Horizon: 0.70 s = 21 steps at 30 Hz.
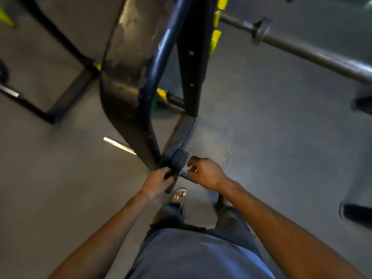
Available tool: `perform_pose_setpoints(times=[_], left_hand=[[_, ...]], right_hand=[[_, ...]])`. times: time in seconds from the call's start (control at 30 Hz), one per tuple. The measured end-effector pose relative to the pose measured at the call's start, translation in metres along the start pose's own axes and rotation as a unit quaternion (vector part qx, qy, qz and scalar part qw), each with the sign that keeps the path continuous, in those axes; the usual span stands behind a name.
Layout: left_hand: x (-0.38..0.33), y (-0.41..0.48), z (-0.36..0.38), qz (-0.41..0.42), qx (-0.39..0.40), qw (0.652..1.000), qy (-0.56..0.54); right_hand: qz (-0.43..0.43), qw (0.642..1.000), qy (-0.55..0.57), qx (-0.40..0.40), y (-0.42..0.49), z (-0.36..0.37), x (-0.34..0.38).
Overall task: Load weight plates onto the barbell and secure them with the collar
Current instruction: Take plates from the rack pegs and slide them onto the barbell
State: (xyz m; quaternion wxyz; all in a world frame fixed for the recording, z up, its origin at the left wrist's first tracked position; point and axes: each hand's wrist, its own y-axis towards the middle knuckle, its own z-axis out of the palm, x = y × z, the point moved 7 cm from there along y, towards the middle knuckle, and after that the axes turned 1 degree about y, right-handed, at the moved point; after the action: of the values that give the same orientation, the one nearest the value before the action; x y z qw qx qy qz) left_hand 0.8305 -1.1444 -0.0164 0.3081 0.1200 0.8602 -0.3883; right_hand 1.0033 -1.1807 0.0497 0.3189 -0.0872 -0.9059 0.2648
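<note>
A small round plate point(178, 161), dark and matte with a thick rim, sits low at the foot of the rack point(191, 73), near the middle of the scene. It looks stacked edge-on, though blur hides how it is mounted. The left hand point(158, 183) is at its near-left side, fingers point(168, 172) curled tight round a dark edge of the plate. The right hand point(207, 174) is just beside it on the right, its fingers loosely curled. Whether they touch or hold anything I cannot tell.

The rack is black steel, square in section, with bolt holes up its face and yellow hooks point(216, 17) at the far end. Left of it runs a round blue tube point(161, 57) and a broad black panel point(124, 77), curved and badly chipped — bare grey patches show through the paint. A short chrome peg point(118, 146) sticks out left of the panel.

The bar point(314, 55) lies far right, well apart from the hands. It is dull grey metal, smooth, with a metal ring point(261, 32) round it.

The floor point(271, 127) is flat grey matting, with open room to the right of the hands and to the near left. A sandal point(179, 195) stands just near of the plate, and a blue shirt point(191, 254) fills the near edge.
</note>
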Motion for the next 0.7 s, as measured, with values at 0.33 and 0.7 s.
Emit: perform_pose_setpoints(times=[0.33,0.7], left_hand=[[0.010,-0.035,0.070,-0.143,-0.178,0.969,-0.094],[0.048,-0.012,0.133,-0.225,-0.295,0.912,-0.175]], right_hand=[[-0.166,0.974,-0.108,0.105,0.053,0.002,-0.039],[-0.216,0.961,-0.144,0.096,0.121,0.042,-0.078]])
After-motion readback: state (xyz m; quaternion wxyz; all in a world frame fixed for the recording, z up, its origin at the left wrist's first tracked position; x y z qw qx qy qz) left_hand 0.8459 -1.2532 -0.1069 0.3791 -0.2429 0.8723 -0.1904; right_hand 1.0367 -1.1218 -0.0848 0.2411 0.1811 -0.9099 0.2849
